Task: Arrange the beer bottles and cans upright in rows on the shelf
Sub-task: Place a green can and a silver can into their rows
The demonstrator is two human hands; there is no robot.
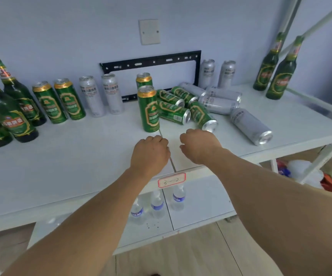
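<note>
On the white shelf (pixel 71 166), several green beer bottles (pixel 11 116) stand upright at the left, then two green cans (pixel 59 100) and two silver cans (pixel 101 95) in a row. An upright green can (pixel 148 108) stands mid-shelf with another behind it. Beside it lies a heap of toppled green cans (pixel 173 111) and silver cans (pixel 250 126). Two silver cans (pixel 217 73) and two bottles (pixel 274 70) stand at the back right. My left hand (pixel 150 153) and right hand (pixel 200 146) hover over the front of the shelf, fingers curled under, holding nothing.
A black metal bracket (pixel 151 61) leans on the wall behind the cans. A red-bordered label (pixel 171 180) is stuck on the shelf's front edge. Three water bottles (pixel 157 204) stand on the lower shelf. Bags lie on the floor at the right.
</note>
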